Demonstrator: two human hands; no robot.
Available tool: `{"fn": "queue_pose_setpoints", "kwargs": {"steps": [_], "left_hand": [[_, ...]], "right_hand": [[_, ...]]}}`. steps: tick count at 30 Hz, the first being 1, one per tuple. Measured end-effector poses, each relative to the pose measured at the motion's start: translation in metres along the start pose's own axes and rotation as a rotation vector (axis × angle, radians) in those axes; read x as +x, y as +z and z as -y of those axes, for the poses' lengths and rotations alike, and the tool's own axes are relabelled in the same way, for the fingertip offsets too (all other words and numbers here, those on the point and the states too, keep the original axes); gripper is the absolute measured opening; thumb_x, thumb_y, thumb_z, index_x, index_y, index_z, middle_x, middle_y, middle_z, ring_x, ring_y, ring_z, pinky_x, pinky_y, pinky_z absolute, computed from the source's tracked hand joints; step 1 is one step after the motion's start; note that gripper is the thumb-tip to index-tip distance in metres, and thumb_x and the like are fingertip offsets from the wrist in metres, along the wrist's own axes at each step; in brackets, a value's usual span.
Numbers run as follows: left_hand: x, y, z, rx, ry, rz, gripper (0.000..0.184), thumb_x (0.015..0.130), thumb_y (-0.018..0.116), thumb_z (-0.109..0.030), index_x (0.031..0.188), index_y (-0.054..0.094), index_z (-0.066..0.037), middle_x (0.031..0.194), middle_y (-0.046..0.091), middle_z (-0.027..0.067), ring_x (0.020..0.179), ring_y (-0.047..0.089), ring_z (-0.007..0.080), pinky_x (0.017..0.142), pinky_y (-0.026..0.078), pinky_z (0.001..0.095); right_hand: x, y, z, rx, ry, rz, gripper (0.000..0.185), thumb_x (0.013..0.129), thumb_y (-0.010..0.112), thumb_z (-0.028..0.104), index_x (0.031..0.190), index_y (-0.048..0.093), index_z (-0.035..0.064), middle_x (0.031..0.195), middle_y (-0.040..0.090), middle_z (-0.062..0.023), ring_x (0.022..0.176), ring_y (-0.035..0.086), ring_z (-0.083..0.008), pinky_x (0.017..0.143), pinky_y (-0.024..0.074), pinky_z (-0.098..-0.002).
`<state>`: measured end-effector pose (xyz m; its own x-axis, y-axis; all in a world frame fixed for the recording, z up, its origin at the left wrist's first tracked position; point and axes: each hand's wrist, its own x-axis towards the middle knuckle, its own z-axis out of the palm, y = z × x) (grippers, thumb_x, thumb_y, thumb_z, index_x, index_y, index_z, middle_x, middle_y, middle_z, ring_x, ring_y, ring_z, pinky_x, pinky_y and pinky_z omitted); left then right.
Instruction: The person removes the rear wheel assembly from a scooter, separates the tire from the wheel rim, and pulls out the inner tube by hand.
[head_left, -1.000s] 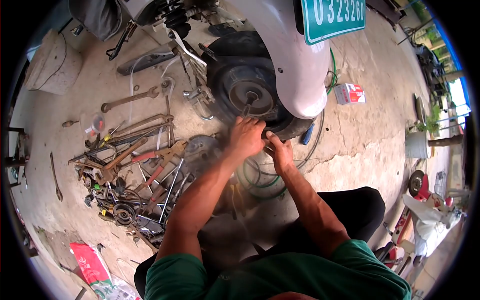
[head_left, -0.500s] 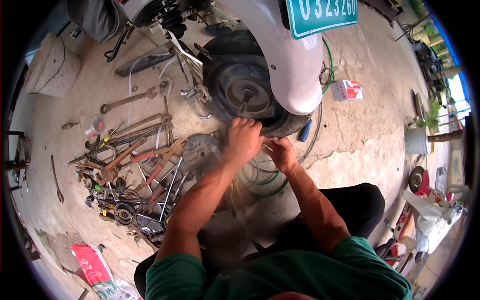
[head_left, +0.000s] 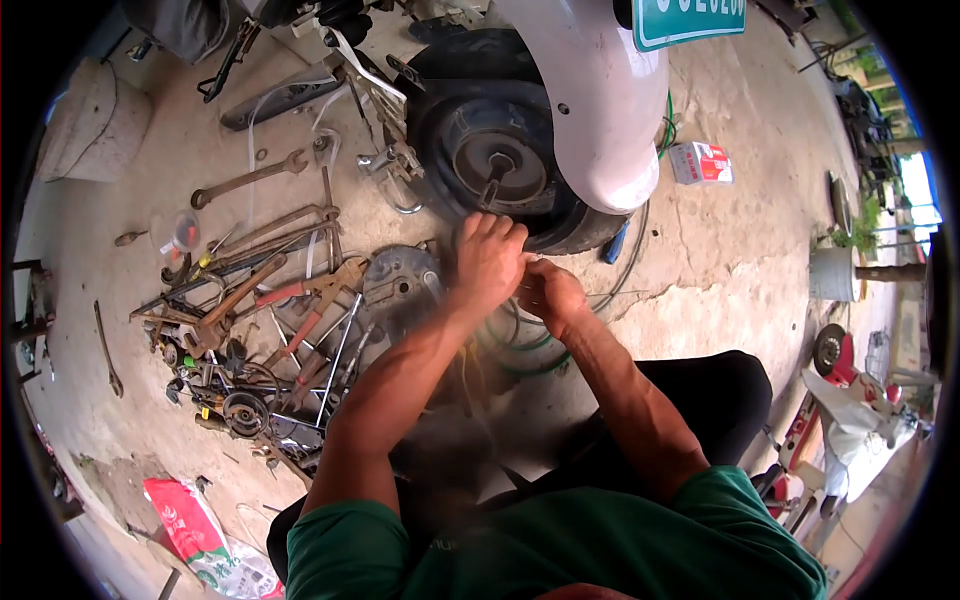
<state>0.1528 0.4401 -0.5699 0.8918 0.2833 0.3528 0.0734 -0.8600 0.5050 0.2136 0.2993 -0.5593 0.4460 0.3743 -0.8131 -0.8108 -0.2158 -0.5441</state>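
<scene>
My left hand (head_left: 488, 262) is closed, its knuckles up, at the lower edge of a black scooter tyre (head_left: 432, 112). Its fingertips and whatever they grip are hidden. Close against it, my right hand (head_left: 555, 298) has its fingers curled in a pinch just below the tyre; what lies in them cannot be made out. The wheel's hub (head_left: 500, 165) faces up, with an axle (head_left: 490, 192) sticking out toward my left hand. A pale rear fender (head_left: 605, 120) covers the tyre's right side.
Left of my arm lies a heap of tools, including a pipe wrench (head_left: 325, 285) and a large spanner (head_left: 250, 180). A round metal cover (head_left: 400, 278) rests beside them. Right of the wheel are a blue-handled screwdriver (head_left: 615, 244), a green cable (head_left: 530, 365) and a small box (head_left: 702, 163).
My right hand has shifted left and slightly down, closer to my left hand. The camera view has tilted, so the wheel and fender sit higher and the fender further right.
</scene>
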Motion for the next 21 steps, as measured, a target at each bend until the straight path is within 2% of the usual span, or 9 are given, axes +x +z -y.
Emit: {"fn": "queue_pose_setpoints", "kwargs": {"steps": [6,9,10,11,14,16,18,19,21], "left_hand": [[0.001,-0.005,0.006,-0.06,0.018,0.011,0.029,0.072,0.083,-0.017,0.093,0.066,-0.006,0.094,0.065,0.0095,0.1,0.059,0.0294,0.099,0.041,0.0434],[0.003,-0.007,0.009,-0.062,0.012,0.082,0.028,0.073,0.082,-0.016,0.093,0.065,-0.007,0.096,0.065,0.0106,0.102,0.06,0.03,0.1,0.041,0.0433],[0.002,-0.006,0.013,-0.034,0.03,0.104,0.025,0.074,0.08,-0.015,0.092,0.065,-0.007,0.098,0.066,0.0117,0.103,0.06,0.0304,0.102,0.04,0.043],[0.001,-0.004,0.016,-0.043,0.036,0.088,0.025,0.074,0.079,-0.015,0.093,0.065,-0.007,0.098,0.066,0.0118,0.104,0.06,0.0302,0.102,0.04,0.0431],[-0.002,-0.005,0.016,-0.078,0.002,0.134,0.024,0.078,0.074,-0.018,0.098,0.064,-0.008,0.101,0.066,0.0116,0.107,0.06,0.0294,0.106,0.037,0.0437],[-0.003,-0.008,0.019,-0.088,0.036,0.105,0.026,0.08,0.071,-0.017,0.102,0.064,-0.008,0.103,0.065,0.011,0.108,0.06,0.0288,0.106,0.037,0.044],[-0.005,-0.005,0.027,-0.099,0.048,0.186,0.032,0.078,0.068,-0.014,0.11,0.063,-0.007,0.107,0.064,0.0105,0.109,0.059,0.0284,0.105,0.038,0.0439],[-0.007,-0.001,0.031,-0.129,0.073,0.16,0.035,0.077,0.068,-0.013,0.112,0.063,-0.007,0.107,0.064,0.0106,0.109,0.059,0.0288,0.105,0.039,0.0438],[-0.006,-0.008,0.037,-0.18,0.117,0.101,0.041,0.075,0.067,-0.012,0.116,0.063,-0.005,0.106,0.063,0.0108,0.108,0.059,0.0297,0.104,0.04,0.0435]], "right_hand": [[-0.048,0.023,0.019,-0.207,-0.119,-0.141,0.027,0.097,0.062,0.022,0.117,0.071,0.0064,0.101,0.075,-0.0079,0.087,0.07,-0.0187,0.071,0.0532,-0.0305],[-0.053,0.021,0.02,-0.009,-0.105,-0.133,0.024,0.098,0.062,0.019,0.112,0.069,0.0018,0.097,0.072,-0.0082,0.083,0.068,-0.0196,0.072,0.0542,-0.0297],[-0.056,0.024,0.021,0.034,-0.173,-0.205,0.031,0.095,0.064,0.022,0.113,0.069,-0.0019,0.101,0.073,-0.0121,0.093,0.069,-0.0212,0.082,0.056,-0.0338],[-0.058,0.029,0.025,0.045,-0.199,-0.256,0.031,0.096,0.065,0.025,0.114,0.068,0.0,0.105,0.074,-0.0114,0.092,0.07,-0.0233,0.081,0.0564,-0.0357],[-0.022,0.006,0.016,-1.088,-0.867,-0.197,0.024,0.1,0.06,0.027,0.107,0.068,0.0066,0.107,0.074,-0.0141,0.096,0.07,-0.0312,0.082,0.0567,-0.04],[0.004,0.001,0.019,-1.337,-0.961,-0.23,0.023,0.102,0.056,0.029,0.1,0.068,0.0097,0.106,0.074,-0.0169,0.1,0.07,-0.0368,0.083,0.0565,-0.0433],[0.024,0.002,0.031,-1.287,-0.875,-0.266,0.024,0.102,0.053,0.023,0.102,0.067,0.003,0.109,0.071,-0.0191,0.104,0.068,-0.0366,0.089,0.0561,-0.0437],[0.031,0.001,0.035,-1.201,-0.766,-0.285,0.02,0.102,0.051,0.014,0.106,0.064,-0.0018,0.113,0.068,-0.0198,0.107,0.066,-0.0351,0.095,0.0558,-0.0427],[0.013,0.028,0.053,-1.325,-0.559,-0.354,0.023,0.102,0.052,0.011,0.116,0.063,-0.0022,0.122,0.066,-0.0188,0.114,0.063,-0.0335,0.1,0.0545,-0.0435]]}}
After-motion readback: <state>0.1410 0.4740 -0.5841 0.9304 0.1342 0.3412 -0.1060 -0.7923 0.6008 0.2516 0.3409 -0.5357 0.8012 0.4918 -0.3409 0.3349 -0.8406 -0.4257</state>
